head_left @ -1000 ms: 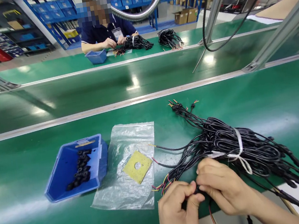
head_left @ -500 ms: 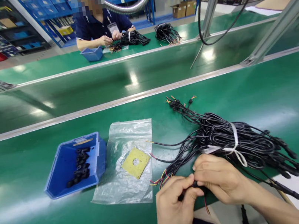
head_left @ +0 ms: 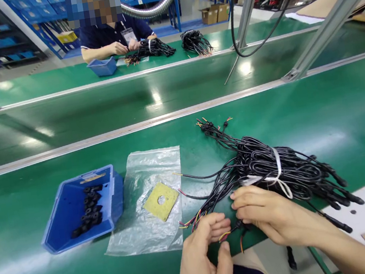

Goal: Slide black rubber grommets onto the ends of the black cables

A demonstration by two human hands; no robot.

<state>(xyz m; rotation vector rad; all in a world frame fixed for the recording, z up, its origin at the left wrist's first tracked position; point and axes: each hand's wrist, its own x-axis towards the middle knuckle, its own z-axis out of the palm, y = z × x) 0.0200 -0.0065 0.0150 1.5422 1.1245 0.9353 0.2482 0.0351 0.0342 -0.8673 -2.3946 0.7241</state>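
Blue bin [head_left: 76,208] sat toward the near-left of the green surface [head_left: 337,118], a line of small black ring parts [head_left: 88,209] lying inside it. Just right of the bin: a clear plastic bag [head_left: 150,196], flat, with a yellow square pad [head_left: 161,201] with a centre hole on top.

Left hand [head_left: 204,262] was at the near edge, fingers loosely curled and partly apart, fingertips at the stripped coloured wire ends [head_left: 224,236] of one cable. Couldn't tell if it actually pinched them. Right hand [head_left: 273,219] just beside it, grip closed on that same black cable [head_left: 242,225] near its end.

Behind the right hand: the cable bundle [head_left: 277,173], tied with a white strap [head_left: 278,168], touching the hand's back. Several loose ends fanned out toward the bag.

Progress, my read: one cable being worked, most of the bundle still strapped, plenty of rings left in the bin. Early stage.

In the way: loose cable ends lay across the path between hands and bin. An aluminium rail [head_left: 166,119] crossed behind. Another person [head_left: 108,33] worked a similar bundle at the far surface, well apart.
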